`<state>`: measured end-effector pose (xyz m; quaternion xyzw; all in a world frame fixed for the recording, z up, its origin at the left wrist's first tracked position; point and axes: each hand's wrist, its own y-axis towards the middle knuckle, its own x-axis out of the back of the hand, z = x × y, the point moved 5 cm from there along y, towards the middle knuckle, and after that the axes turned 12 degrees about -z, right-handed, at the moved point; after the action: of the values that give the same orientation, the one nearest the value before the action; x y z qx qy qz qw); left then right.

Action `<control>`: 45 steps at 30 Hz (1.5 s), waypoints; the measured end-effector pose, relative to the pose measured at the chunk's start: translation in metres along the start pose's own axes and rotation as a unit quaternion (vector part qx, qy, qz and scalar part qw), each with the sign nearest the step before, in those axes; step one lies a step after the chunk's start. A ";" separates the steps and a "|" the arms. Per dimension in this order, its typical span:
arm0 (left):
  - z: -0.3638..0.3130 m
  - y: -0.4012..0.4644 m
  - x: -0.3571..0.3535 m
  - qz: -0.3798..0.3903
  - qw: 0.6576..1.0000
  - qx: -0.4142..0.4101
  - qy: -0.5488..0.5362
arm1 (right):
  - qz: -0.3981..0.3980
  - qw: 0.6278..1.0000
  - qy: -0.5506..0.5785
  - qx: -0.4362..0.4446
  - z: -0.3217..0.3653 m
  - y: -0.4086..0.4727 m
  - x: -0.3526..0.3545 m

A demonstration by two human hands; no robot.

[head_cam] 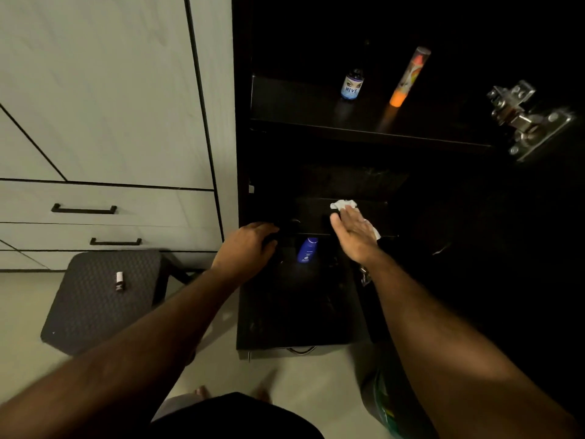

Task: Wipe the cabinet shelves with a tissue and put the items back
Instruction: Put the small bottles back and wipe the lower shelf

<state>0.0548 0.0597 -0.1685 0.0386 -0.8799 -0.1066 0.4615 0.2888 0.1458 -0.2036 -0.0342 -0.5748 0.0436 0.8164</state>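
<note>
Tissue (343, 205), soft and crumple-prone, is pressed flat under right hand (353, 231); left hand (250, 245), left of it, possibly grips something dark.

Room: dim, light falling mainly on the left side; right side in deep shadow.

Floor (25, 315): pale, smooth, plain.

Pale wardrobe unit (104, 99): fills the left, light grey-white panels divided by thin dark lines. Two drawers low down, upper with a black bar handle (84, 209), lower with a shorter black bar handle (115, 241).

Dark stool (95, 305): stands on the floor just before the drawers; black, textured woven-pattern top, dark legs.

Metal hinge (525, 118): silver, at the far right, fixed on a dark panel.
</note>
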 end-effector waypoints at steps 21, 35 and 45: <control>0.008 -0.016 0.009 -0.019 1.000 0.015 0.006 | 0.002 0.999 -0.031 0.043 0.023 -0.002 -0.014; 0.024 -0.018 0.019 0.029 0.999 -0.014 0.016 | 0.065 0.992 -0.006 0.111 0.066 -0.037 -0.028; 0.034 -0.032 0.028 0.018 0.994 -0.091 0.059 | 0.037 0.998 -0.005 0.045 0.138 -0.018 -0.048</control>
<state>0.0097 0.0291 -0.1720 -0.0129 -0.8383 -0.1752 0.5162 0.1437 0.1233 -0.1998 -0.0180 -0.5750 0.0995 0.8119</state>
